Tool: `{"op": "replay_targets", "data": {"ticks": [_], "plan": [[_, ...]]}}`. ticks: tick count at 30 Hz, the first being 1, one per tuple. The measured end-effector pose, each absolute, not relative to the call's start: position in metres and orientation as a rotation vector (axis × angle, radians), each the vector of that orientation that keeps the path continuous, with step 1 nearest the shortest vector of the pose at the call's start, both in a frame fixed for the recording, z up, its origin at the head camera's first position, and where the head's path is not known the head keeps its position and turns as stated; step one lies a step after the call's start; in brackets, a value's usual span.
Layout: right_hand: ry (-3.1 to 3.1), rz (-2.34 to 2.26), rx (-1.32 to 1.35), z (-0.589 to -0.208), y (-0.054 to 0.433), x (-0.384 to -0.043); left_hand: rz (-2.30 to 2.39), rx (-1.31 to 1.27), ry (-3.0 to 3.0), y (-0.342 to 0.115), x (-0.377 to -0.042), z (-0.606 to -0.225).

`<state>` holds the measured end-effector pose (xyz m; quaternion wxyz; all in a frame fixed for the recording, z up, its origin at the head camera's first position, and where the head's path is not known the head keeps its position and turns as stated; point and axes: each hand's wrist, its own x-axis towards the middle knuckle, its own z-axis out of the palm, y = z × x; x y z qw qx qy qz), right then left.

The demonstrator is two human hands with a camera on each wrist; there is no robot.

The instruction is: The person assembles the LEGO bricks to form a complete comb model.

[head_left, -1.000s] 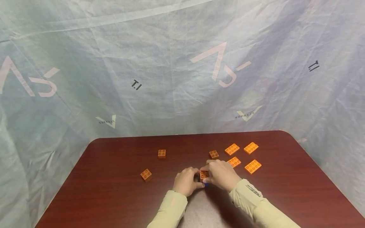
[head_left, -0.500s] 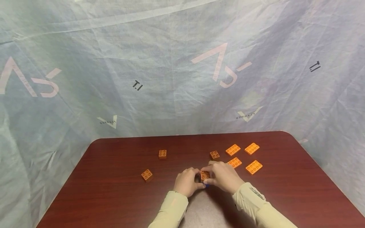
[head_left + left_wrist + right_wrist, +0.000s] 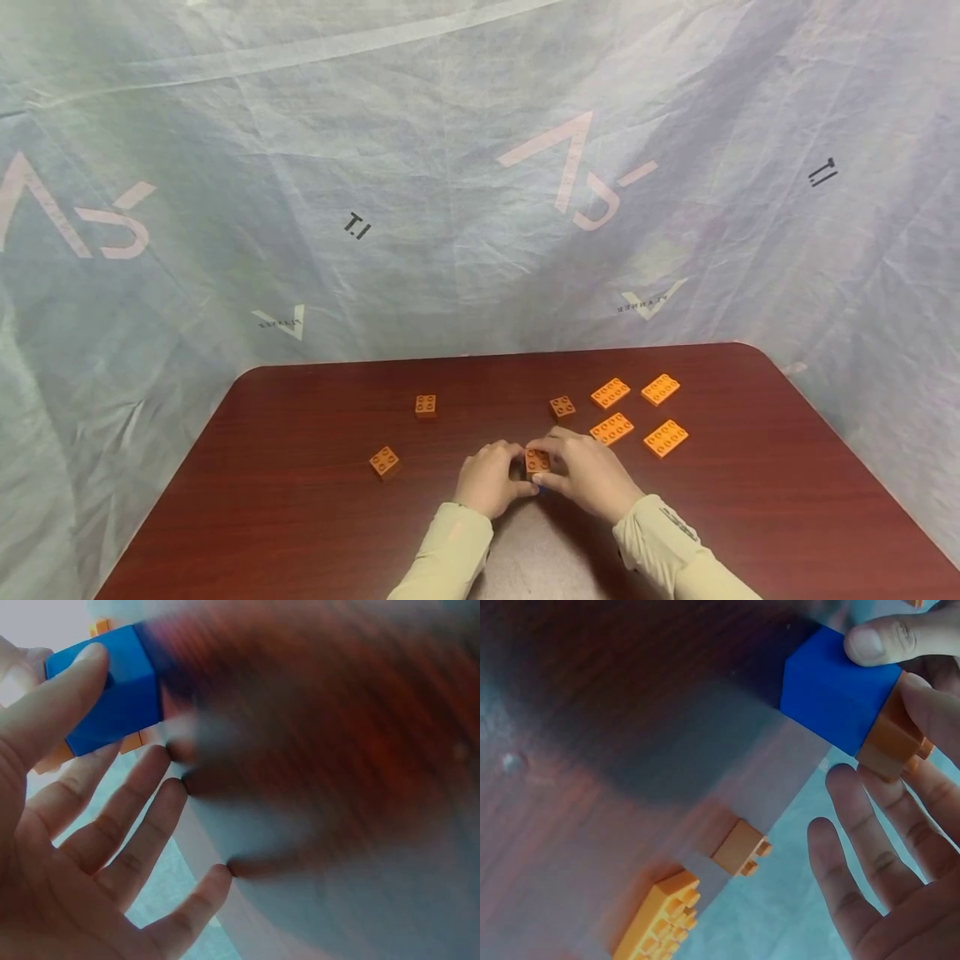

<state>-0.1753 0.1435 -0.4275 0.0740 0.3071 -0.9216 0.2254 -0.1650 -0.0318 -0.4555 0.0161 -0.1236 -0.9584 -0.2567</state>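
Observation:
A blue block (image 3: 840,694) stands on the table with an orange 2x2 building brick (image 3: 537,461) on top of it, studs up. My left hand (image 3: 491,479) holds the blue block from the left, its thumb flat against one face in the left wrist view and the other fingers spread. From the right, my right hand (image 3: 592,471) pinches the orange brick between thumb and fingers. In the right wrist view, the brick sits against the blue block's top. Most of the blue block is hidden by the hands in the head view.
Two orange 2x2 bricks lie to the left, a near one (image 3: 384,462) and a far one (image 3: 426,406). Another 2x2 brick (image 3: 562,407) is beyond my right hand. Several flat orange 2x4 bricks (image 3: 666,437) lie at right on the dark red table (image 3: 300,517). A cloth backdrop hangs behind.
My right hand has shifted slightly, showing more of the orange brick's top and the flat brick behind. My left hand stays in place, and the loose bricks have not moved.

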Motion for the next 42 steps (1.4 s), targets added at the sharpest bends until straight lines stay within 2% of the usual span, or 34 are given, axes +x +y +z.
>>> {"op": "replay_targets", "data": {"ticks": [22,42], "plan": [[-2.776,0.815,0.9,-0.43,0.155,-0.171,-0.786,-0.363,-2.993,-0.031,-0.166,-0.456],[-2.808,0.951,0.637,-0.418,0.2,-0.18,-0.809,-0.343,-3.01,-0.031,-0.166,-0.456]]}}
